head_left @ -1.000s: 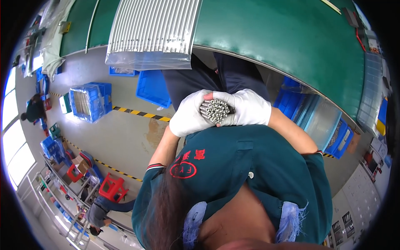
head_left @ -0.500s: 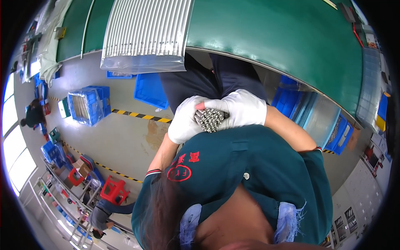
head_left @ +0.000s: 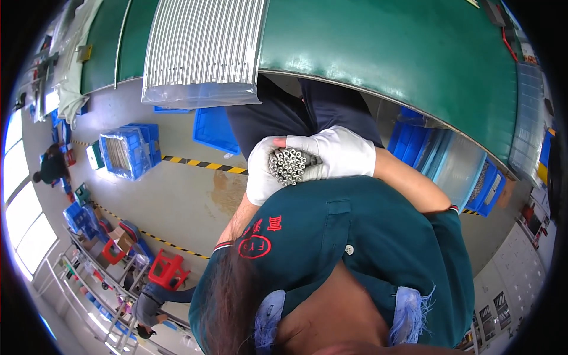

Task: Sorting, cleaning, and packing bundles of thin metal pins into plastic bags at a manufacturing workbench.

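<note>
A bundle of thin metal tubes, their round hollow ends facing up toward me, sits between my hands in front of my waist. My left hand, in a white glove, wraps round the bundle's left side. Also white-gloved, my right hand closes round it from the right, its upper fingers reaching over toward the left hand. The tubes' lower lengths are hidden beneath the hands. Ahead on the green table, a row of long silver tubes lies in a clear plastic bag that overhangs the front edge.
A blue bin stands on the floor left of my legs. Farther left are plastic-wrapped blue crates and a red stool, with a person close by. More blue bins stand under the table at right.
The tube bundle has shifted slightly left, deeper into my left hand. A small gap now shows between the tube ends and my right palm. The view has shifted a little.
</note>
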The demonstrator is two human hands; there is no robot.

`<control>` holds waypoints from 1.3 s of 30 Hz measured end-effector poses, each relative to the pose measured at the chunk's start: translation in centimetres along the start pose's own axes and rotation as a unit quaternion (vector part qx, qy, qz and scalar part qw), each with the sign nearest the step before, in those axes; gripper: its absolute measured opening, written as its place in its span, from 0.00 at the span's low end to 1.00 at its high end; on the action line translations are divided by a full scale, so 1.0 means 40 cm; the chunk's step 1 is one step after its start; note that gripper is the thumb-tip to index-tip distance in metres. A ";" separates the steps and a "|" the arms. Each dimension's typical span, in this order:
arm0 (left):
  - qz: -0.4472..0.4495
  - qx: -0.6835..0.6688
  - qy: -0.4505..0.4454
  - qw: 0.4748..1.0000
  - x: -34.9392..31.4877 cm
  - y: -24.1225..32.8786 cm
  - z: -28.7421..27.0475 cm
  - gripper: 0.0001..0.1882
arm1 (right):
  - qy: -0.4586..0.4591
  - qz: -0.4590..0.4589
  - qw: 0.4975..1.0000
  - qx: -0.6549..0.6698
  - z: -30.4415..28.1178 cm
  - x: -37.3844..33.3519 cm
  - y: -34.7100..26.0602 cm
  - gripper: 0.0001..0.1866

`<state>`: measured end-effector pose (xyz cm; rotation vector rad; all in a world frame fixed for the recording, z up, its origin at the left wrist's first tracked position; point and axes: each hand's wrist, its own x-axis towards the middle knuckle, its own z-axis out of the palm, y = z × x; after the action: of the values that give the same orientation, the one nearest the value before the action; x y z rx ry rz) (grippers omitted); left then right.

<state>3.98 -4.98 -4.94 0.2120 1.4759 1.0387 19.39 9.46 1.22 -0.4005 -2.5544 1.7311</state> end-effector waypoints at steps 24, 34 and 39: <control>0.268 0.226 -0.051 0.935 -0.011 0.080 0.042 0.26 | 0.019 0.037 0.999 -0.031 0.004 -0.024 0.009 0.37; 0.355 0.374 -0.061 0.855 -0.021 0.131 0.062 0.22 | 0.015 0.113 0.993 -0.033 0.021 -0.055 0.000 0.37; 0.373 0.286 -0.063 0.880 -0.002 0.109 0.044 0.21 | 0.016 0.148 0.989 0.020 0.024 -0.043 -0.020 0.44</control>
<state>3.65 -1.71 -1.58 1.3341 1.5781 1.1131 20.73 7.89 1.80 -0.8375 -2.5378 1.8418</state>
